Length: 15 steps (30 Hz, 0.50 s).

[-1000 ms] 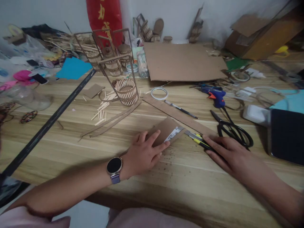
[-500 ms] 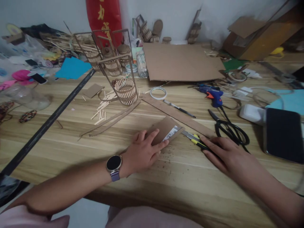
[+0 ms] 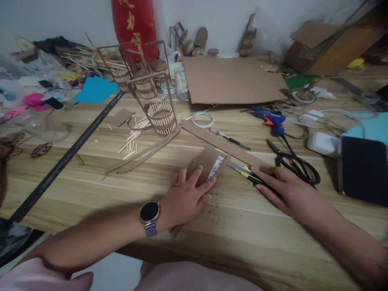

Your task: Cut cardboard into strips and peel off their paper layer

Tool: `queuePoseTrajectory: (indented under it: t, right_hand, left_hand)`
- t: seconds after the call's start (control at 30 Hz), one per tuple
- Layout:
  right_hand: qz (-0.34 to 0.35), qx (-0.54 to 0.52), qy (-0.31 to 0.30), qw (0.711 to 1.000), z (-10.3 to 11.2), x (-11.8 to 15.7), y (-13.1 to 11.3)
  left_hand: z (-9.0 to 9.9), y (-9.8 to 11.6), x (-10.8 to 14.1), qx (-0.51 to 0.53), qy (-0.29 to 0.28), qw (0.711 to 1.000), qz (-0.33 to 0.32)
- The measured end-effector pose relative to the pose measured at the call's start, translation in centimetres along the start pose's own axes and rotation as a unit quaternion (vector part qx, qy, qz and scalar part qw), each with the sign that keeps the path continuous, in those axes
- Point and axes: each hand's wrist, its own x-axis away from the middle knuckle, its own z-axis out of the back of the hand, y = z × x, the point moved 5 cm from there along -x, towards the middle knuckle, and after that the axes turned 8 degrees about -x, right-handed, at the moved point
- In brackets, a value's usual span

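My left hand (image 3: 189, 196), a watch on its wrist, lies with spread fingers on a small piece of brown cardboard (image 3: 203, 159). A white printed label (image 3: 216, 167) shows near that piece's right edge, and part of the cardboard is hidden under the hand. My right hand (image 3: 285, 188) is closed around a yellow and black utility knife (image 3: 247, 173). The knife's blade is out and points left, its tip close to the cardboard's right edge; whether they touch I cannot tell. Dark crumbs lie on the table below the piece.
Beyond my hands lie a long cardboard strip (image 3: 224, 147), a pen (image 3: 230, 138) and a tape roll (image 3: 202, 119). A small stick basket (image 3: 162, 119) stands among loose sticks (image 3: 133, 139). At right are a blue glue gun (image 3: 275, 124), scissors (image 3: 274, 147) and a black phone (image 3: 363, 169).
The cardboard piece has turned slightly under my left hand, its right edge now steeper. My right hand and the knife have moved a little left and up.
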Motion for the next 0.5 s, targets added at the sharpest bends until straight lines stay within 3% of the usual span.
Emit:
queuePoseTrajectory:
  t: [0.13,0.27,0.5]
  right_hand:
    - [0.017,-0.011,0.022,1.0,0.1,-0.4,0.7]
    - [0.034,-0.007,0.023,0.999,0.2,-0.6,0.6]
    - [0.053,0.027,0.03,0.998,-0.1,-2.2,-0.2]
  left_hand:
    - [0.4,-1.3,-1.7,0.02,0.001,0.998,-0.057]
    - [-0.1,-2.3,-3.0,0.054,0.053,0.988,-0.137]
    - [-0.7,-2.2,-2.6,0.046,0.076,0.986,-0.14]
